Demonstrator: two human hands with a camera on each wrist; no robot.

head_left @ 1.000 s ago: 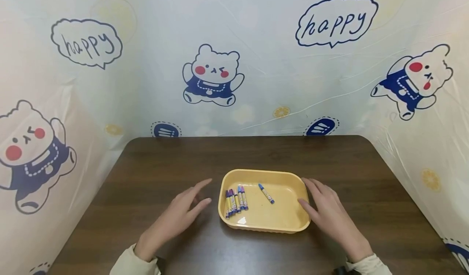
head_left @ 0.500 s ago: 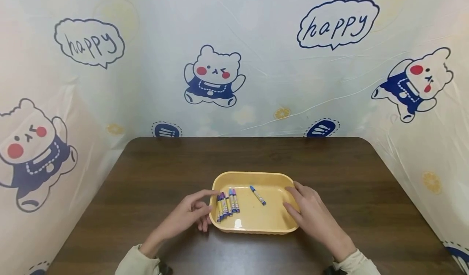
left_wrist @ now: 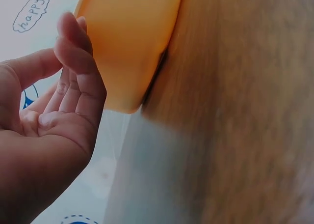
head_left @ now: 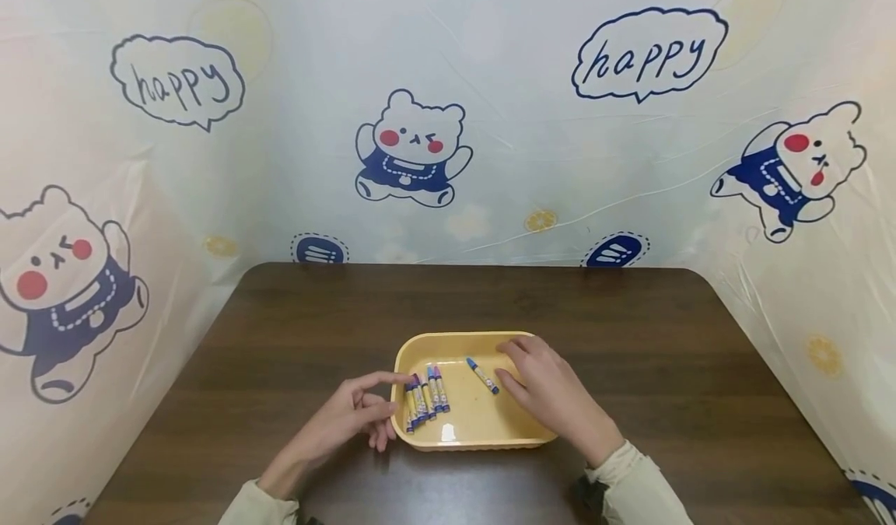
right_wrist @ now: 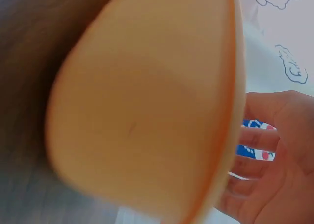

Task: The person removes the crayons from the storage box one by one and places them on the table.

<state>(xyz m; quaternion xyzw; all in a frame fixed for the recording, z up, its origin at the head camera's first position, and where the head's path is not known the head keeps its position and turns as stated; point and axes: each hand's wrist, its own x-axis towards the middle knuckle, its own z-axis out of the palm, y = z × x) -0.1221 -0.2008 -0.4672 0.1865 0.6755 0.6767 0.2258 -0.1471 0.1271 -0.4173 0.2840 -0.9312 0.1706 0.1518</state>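
At the left end of the yellow plastic tray [head_left: 483,425], the left hand [head_left: 350,416] lies along the outer wall, its forefinger reaching over the rim and its other fingers loosely bent; it grasps nothing visible. Inside the tray, against its left end, a row of wrapped crayons [head_left: 423,400] lies side by side, tips pointing to the tray's far side. Right of the tray's middle, a lone blue crayon [head_left: 483,377] slants by itself. Above the tray's right end hangs the right hand [head_left: 553,389], released, thumb and forefinger apart just beside the lone crayon. The worktop [head_left: 315,330] spreads around the tray.

Only the head view shows the crayons. The left wrist view adds the palm side of the left hand and the tray's outer wall meeting the worktop; the right wrist view adds a small dark mark [right_wrist: 131,130] on the tray's wall and the right hand's separated fingers beyond the rim.

Compared with a second ago, the tray sits farther left, the left hand has reached its rim, and the right hand has moved from the right rim to above the interior.
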